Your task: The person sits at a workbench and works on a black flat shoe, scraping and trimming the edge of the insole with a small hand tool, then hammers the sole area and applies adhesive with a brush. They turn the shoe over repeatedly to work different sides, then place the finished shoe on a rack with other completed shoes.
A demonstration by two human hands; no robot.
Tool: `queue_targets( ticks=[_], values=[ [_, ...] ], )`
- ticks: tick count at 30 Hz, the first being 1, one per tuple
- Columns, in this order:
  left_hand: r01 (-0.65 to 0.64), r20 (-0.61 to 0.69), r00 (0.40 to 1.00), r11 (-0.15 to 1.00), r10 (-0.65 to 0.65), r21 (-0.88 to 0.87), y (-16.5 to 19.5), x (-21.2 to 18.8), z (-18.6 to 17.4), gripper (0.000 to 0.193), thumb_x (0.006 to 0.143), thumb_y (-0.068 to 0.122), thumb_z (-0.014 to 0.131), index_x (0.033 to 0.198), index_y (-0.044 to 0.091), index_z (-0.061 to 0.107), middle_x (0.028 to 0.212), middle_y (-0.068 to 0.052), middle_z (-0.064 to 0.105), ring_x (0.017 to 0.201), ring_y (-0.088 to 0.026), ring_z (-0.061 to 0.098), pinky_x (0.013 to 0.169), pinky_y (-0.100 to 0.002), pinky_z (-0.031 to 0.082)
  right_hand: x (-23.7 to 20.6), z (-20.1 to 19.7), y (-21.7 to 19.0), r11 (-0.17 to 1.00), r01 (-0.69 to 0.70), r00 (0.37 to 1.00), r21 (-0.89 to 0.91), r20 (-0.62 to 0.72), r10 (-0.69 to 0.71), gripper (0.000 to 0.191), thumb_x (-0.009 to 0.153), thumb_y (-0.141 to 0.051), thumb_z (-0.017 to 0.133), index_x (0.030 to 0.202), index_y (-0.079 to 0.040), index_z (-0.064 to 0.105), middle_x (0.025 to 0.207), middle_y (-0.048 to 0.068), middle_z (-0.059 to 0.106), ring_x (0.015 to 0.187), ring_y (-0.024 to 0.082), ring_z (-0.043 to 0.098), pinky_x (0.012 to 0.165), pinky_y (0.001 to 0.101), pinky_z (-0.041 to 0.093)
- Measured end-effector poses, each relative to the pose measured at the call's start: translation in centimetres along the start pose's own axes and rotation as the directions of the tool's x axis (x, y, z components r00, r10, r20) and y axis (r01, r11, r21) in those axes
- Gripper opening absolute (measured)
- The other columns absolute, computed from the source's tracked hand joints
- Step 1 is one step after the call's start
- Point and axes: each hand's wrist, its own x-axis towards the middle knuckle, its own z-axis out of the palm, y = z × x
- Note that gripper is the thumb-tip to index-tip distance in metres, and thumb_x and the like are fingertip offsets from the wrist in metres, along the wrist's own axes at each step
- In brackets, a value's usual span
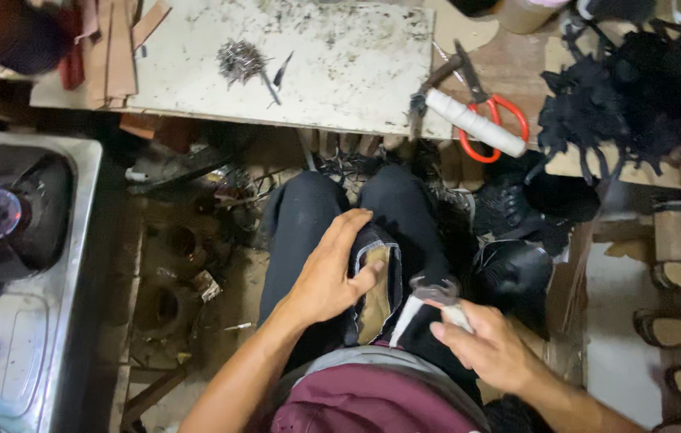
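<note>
From the head view I see my left hand (328, 277) pressed flat on a dark shoe upper with a tan inner lining (376, 289), which lies on my lap over the dark trousers (308, 216); the fingers (356, 228) are curled over its top edge and the thumb lies across the tan lining, so the hand is clamped on the piece; the upper's long axis runs roughly from my waist away toward my knees, tilted a little to the right, its tan face turned up; my right hand (493, 349) is closed round the pale handle of a metal pincer tool (435, 295), whose dark head points up and to the left, toward the upper and just beside its right edge; I cannot tell whether the head touches it; beyond my knees the scuffed white worktop (340, 56) carries a small heap of thin metal nails (238, 60); at its right edge lie a hammer with a white wrapped handle (472, 122) and orange-handled scissors (493, 120), crossing each other; a pile of black shoe pieces (629, 96) sits further right; a steel tray (44, 321) stands at my left.
</note>
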Motion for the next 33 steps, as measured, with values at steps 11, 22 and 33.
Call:
queue_targets(
  ticks=[11,22,33],
  values=[
    [-0.030,-0.037,0.999,0.977,0.038,0.210,4.5,-0.3,2.6,0.075,0.072,0.017,0.074,0.140,-0.002,0.050,0.142,-0.022,0.050,0.125,-0.043,0.052,0.106,-0.048,0.044,0.7,-2.7,-8.8,0.997,-0.031,0.960,-0.065,0.275,0.047,0.039,0.091,-0.015,0.053,0.127,-0.007,0.064,0.110,0.009,0.074,0.098,0.017,0.074,0.081,0.0344,0.067],
    [0.080,-0.074,0.995,0.973,-0.066,0.216,3.8,0.1,2.6,0.073,0.072,0.019,0.073,0.139,0.000,0.051,0.140,-0.020,0.052,0.122,-0.041,0.054,0.101,-0.048,0.047,1.3,0.3,-10.0,1.000,-0.019,0.999,-0.020,-0.033,0.019,0.019,0.096,-0.024,0.056,0.096,-0.006,0.061,0.058,0.005,0.061,0.042,0.012,0.056,0.038,0.0278,0.045],
    [-0.106,0.070,0.991,0.989,0.113,-0.104,-0.6,0.0,0.0,0.063,0.086,0.030,0.074,0.134,-0.002,0.050,0.137,-0.022,0.053,0.131,-0.038,0.053,0.109,-0.044,0.042,0.2,-1.5,-6.8,0.987,0.134,0.977,-0.093,0.177,-0.116,0.031,0.094,-0.017,0.054,0.119,-0.005,0.066,0.096,0.004,0.077,0.089,0.013,0.071,0.081,0.0310,0.057]
  ],
)
